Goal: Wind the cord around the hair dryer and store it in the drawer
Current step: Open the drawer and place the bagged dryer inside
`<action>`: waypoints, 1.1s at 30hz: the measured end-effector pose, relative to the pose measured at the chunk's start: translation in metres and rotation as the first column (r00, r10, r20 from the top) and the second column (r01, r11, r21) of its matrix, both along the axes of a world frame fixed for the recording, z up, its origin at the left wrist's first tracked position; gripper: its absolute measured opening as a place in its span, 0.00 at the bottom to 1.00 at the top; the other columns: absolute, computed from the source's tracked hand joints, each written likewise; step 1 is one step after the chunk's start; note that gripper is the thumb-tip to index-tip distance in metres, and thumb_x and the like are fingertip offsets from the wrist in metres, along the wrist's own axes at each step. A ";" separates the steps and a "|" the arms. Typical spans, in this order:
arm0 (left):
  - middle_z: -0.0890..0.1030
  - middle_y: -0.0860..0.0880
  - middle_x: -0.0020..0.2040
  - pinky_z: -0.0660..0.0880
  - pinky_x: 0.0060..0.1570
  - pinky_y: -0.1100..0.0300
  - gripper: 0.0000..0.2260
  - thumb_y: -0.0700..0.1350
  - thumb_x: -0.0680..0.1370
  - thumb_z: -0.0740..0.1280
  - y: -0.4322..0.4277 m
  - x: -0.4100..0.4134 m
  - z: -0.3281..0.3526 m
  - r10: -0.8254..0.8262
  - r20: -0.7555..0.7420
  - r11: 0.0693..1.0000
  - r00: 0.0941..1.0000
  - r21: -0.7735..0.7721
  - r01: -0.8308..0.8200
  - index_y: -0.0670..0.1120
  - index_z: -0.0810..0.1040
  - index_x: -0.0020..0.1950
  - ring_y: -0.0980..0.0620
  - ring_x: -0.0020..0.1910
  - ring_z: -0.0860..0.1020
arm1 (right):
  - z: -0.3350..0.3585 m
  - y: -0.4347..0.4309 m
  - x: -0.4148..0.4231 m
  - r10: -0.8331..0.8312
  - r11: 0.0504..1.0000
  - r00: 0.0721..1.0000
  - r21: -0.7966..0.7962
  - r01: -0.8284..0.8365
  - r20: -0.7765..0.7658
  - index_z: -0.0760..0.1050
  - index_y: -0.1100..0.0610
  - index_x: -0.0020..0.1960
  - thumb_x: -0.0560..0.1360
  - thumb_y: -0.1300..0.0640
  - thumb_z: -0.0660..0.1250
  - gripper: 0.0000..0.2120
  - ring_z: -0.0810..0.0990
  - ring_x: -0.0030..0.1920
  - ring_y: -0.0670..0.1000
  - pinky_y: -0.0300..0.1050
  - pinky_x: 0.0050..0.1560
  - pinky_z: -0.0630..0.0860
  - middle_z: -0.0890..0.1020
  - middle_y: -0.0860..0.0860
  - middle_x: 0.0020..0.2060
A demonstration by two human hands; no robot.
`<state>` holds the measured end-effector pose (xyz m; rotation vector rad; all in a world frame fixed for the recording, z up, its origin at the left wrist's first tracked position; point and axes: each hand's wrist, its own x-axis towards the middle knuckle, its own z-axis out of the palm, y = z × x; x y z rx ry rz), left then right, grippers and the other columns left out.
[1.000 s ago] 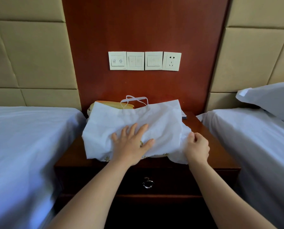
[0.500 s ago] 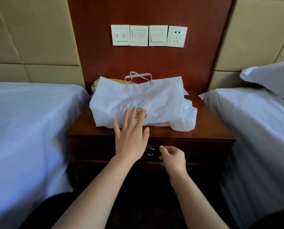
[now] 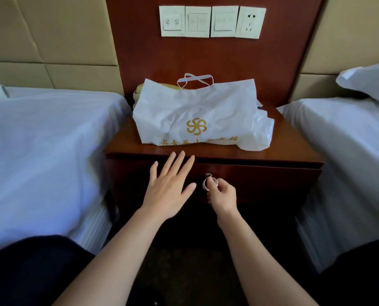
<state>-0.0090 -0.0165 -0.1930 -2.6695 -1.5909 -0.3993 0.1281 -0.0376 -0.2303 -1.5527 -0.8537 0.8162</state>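
Note:
A dark wooden nightstand (image 3: 294, 151) stands between two beds, its drawer (image 3: 268, 182) closed. My right hand (image 3: 222, 194) pinches the drawer's metal ring pull (image 3: 206, 183). To the left of the pull, my left hand (image 3: 168, 186) hovers flat in front of the drawer face with fingers spread, holding nothing. A white plastic bag (image 3: 197, 113) with a gold logo lies on the nightstand top. No hair dryer or cord is visible.
White-sheeted beds flank the nightstand on the left (image 3: 40, 151) and right (image 3: 349, 151), with a pillow (image 3: 369, 81) at the far right. Wall switches and a socket (image 3: 250, 23) sit on the red wood panel above. Something yellow (image 3: 140, 91) peeks out behind the bag.
Both hands left the bag and dropped to the drawer front. My right hand has closed on the ring pull; my left hand has come off the nightstand top. The view tilted down.

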 end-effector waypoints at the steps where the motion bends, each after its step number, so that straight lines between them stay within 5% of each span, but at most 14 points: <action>1: 0.43 0.53 0.79 0.42 0.74 0.45 0.28 0.57 0.81 0.51 -0.001 0.001 0.004 0.000 -0.013 1.000 1.000 -0.022 0.000 0.55 0.45 0.78 0.53 0.78 0.40 | -0.001 -0.009 -0.001 0.016 1.000 1.000 -0.002 -0.016 0.017 0.68 0.55 0.31 0.77 0.52 0.62 0.17 0.70 0.32 0.53 0.47 0.37 0.68 0.72 0.54 0.29; 6: 0.66 0.53 0.74 0.50 0.73 0.48 0.22 0.57 0.82 0.50 -0.018 -0.002 0.028 -0.079 -0.062 0.974 0.995 -0.217 0.064 0.53 0.64 0.73 0.53 0.73 0.62 | 0.014 -0.069 0.006 0.185 0.982 0.929 -0.102 -0.160 0.320 0.75 0.54 0.32 0.77 0.51 0.62 0.17 0.77 0.28 0.44 0.43 0.36 0.75 0.78 0.46 0.26; 10: 0.77 0.54 0.65 0.58 0.67 0.52 0.20 0.58 0.81 0.48 -0.052 -0.012 0.031 -0.093 -0.075 0.966 0.993 -0.250 0.071 0.56 0.70 0.68 0.52 0.63 0.74 | 0.047 -0.115 0.019 0.061 0.989 0.851 0.086 -0.124 0.521 0.76 0.53 0.36 0.77 0.55 0.63 0.11 0.78 0.27 0.43 0.39 0.32 0.74 0.79 0.48 0.27; 16: 0.80 0.55 0.61 0.61 0.65 0.54 0.20 0.57 0.82 0.48 -0.101 -0.021 0.034 -0.064 -0.024 0.962 0.998 -0.266 0.056 0.56 0.73 0.66 0.52 0.61 0.76 | 0.069 -0.146 0.008 -0.039 0.999 0.516 0.048 -0.005 0.856 0.78 0.52 0.45 0.78 0.48 0.60 0.11 0.79 0.37 0.52 0.42 0.33 0.67 0.79 0.46 0.37; 19: 0.77 0.52 0.49 0.66 0.55 0.54 0.19 0.57 0.82 0.49 -0.106 -0.024 0.043 -0.054 -0.013 0.911 0.998 -0.411 0.044 0.50 0.77 0.55 0.47 0.52 0.76 | 0.078 -0.146 0.008 0.084 0.996 0.449 -0.092 -0.003 0.890 0.77 0.55 0.41 0.79 0.46 0.58 0.16 0.73 0.31 0.51 0.40 0.28 0.61 0.78 0.47 0.33; 21: 0.72 0.52 0.44 0.64 0.49 0.57 0.16 0.57 0.82 0.49 -0.105 -0.026 0.044 -0.074 0.002 0.890 0.997 -0.450 0.067 0.50 0.69 0.45 0.49 0.44 0.71 | 0.082 -0.144 0.012 0.151 0.987 0.437 -0.156 -0.026 0.887 0.76 0.57 0.37 0.79 0.46 0.58 0.19 0.68 0.27 0.49 0.39 0.26 0.58 0.72 0.47 0.28; 25: 0.69 0.49 0.30 0.66 0.53 0.53 0.21 0.56 0.82 0.51 -0.100 -0.024 0.048 -0.083 0.027 0.875 0.996 -0.476 0.085 0.46 0.63 0.34 0.47 0.41 0.76 | 0.085 -0.137 0.014 0.235 0.971 0.470 -0.229 -0.071 0.851 0.74 0.57 0.34 0.78 0.46 0.59 0.20 0.70 0.30 0.52 0.39 0.27 0.60 0.71 0.47 0.27; 30: 0.72 0.48 0.32 0.67 0.64 0.47 0.24 0.59 0.81 0.50 -0.086 -0.014 0.060 -0.055 0.002 0.845 0.998 -0.532 0.048 0.47 0.64 0.30 0.44 0.49 0.75 | 0.094 -0.120 0.020 0.368 0.928 0.491 -0.344 -0.142 0.790 0.79 0.59 0.38 0.77 0.44 0.60 0.20 0.78 0.37 0.54 0.43 0.35 0.69 0.80 0.51 0.34; 33: 0.84 0.48 0.41 0.73 0.60 0.53 0.21 0.57 0.82 0.52 -0.073 -0.005 0.072 0.005 0.188 0.811 0.982 -0.575 0.106 0.47 0.81 0.46 0.51 0.44 0.82 | 0.097 -0.101 0.028 0.404 0.913 0.551 -0.362 -0.189 0.730 0.78 0.55 0.37 0.77 0.45 0.61 0.18 0.78 0.38 0.54 0.43 0.37 0.70 0.79 0.50 0.33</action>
